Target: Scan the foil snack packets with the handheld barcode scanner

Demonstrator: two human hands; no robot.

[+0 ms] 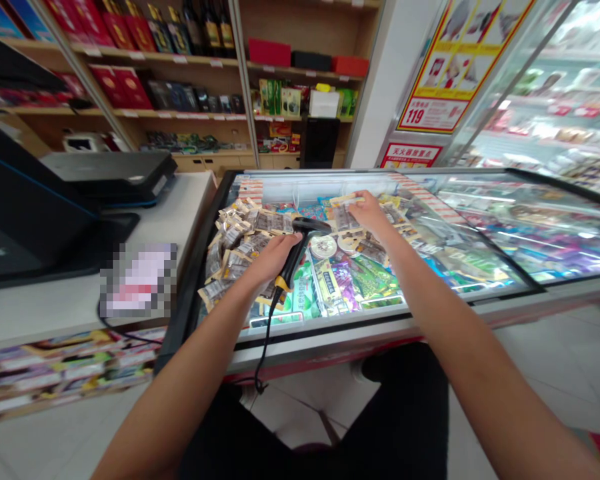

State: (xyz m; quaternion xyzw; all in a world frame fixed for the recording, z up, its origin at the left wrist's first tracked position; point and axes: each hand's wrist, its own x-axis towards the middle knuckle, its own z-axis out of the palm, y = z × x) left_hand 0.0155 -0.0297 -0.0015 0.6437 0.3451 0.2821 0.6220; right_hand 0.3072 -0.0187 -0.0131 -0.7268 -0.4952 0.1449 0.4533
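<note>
So, nearest the camera both bare forearms reach out over the near rim of a chest freezer [330, 337]. A black cable [264, 340] hangs down in front of that rim and runs up to a scanner [300, 245], black with a yellow band on the handle. The left hand [273, 257] has its grip closed around the scanner handle, and the head points right and away, over the open part of the freezer.

Under and left of that hand there's a heap of small brown-and-silver packets [235, 247]. To the right of it are green and purple wrappers [355, 277] and a couple of round tubs [324, 247].

A bit further in, the right hand [367, 213] sits with fingers bent down onto one pale packet [344, 217] on top of the pile. Can't tell if that grip is actually closed on it or just pressing.

The freezer's glass lid [505, 227] covers the right half. On the left is a white counter [180, 213] with a black till [20, 200]. At the far wall there are wooden shelves [180, 60] of boxes and bottles, and far right a glass-door fridge [555, 100] beside a yellow poster [450, 67].
</note>
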